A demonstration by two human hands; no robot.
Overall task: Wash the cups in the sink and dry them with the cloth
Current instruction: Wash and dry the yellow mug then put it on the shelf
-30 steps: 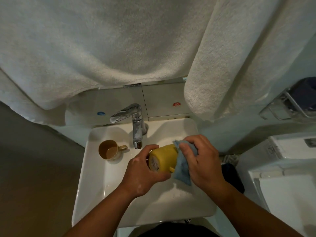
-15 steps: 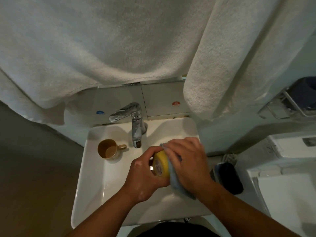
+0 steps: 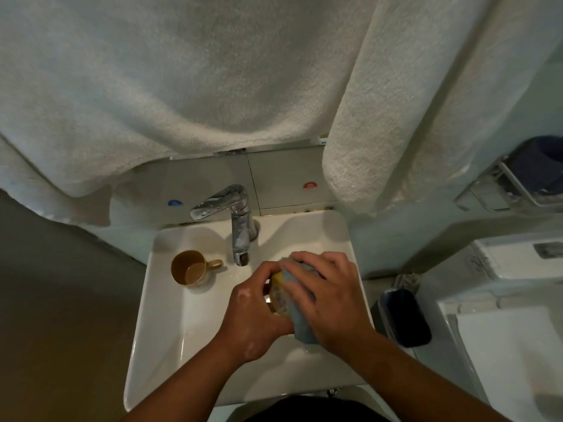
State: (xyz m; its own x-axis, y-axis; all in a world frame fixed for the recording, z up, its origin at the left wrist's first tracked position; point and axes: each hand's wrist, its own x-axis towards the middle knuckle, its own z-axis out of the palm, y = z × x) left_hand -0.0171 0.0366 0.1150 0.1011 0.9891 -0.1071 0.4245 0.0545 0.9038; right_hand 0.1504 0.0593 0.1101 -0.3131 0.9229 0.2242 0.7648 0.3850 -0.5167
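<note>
Yellow cup lies sideways over the sink, pinned between both hands.
Left hand grips its left end; right hand clamps the cloth round its right.

Big pale towel hangs across the top of the view, a second towel draped beside it on the right, both dropping over the tiled wall; on that wall a blue sticker sits to the left and a red sticker to the right; off at the right edge a wire rack carries something dark; lower right, a white toilet tank and its closed lid; between them and the basin, a dark bin stands on the floor.
</note>
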